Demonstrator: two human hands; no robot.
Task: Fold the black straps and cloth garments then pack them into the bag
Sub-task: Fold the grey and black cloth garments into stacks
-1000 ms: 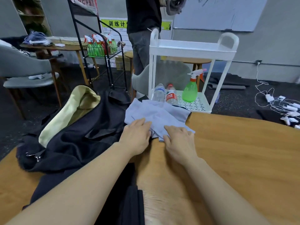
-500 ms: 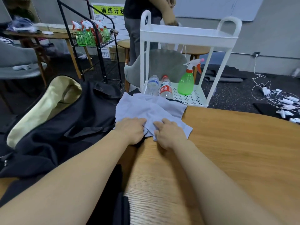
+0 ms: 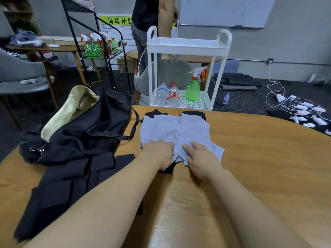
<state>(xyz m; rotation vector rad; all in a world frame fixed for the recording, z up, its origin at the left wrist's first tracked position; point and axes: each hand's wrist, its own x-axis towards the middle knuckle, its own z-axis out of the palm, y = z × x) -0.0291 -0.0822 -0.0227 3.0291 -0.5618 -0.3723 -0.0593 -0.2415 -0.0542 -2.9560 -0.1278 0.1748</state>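
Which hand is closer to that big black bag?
Left. The left hand rests on the pale blue cloth just beside the black bag; the right hand lies farther away on the cloth's other side.

A: What sort of room is this?
B: A training or data-collection workroom: a whiteboard (image 3: pixel 223 11) and a printed schedule poster (image 3: pixel 116 24) on the wall.
A: Anything else?
B: A wire rack of spray bottles (image 3: pixel 97 46), a white cart (image 3: pixel 188 68), and chargers and cables (image 3: pixel 300 110) strewn on the dark floor.
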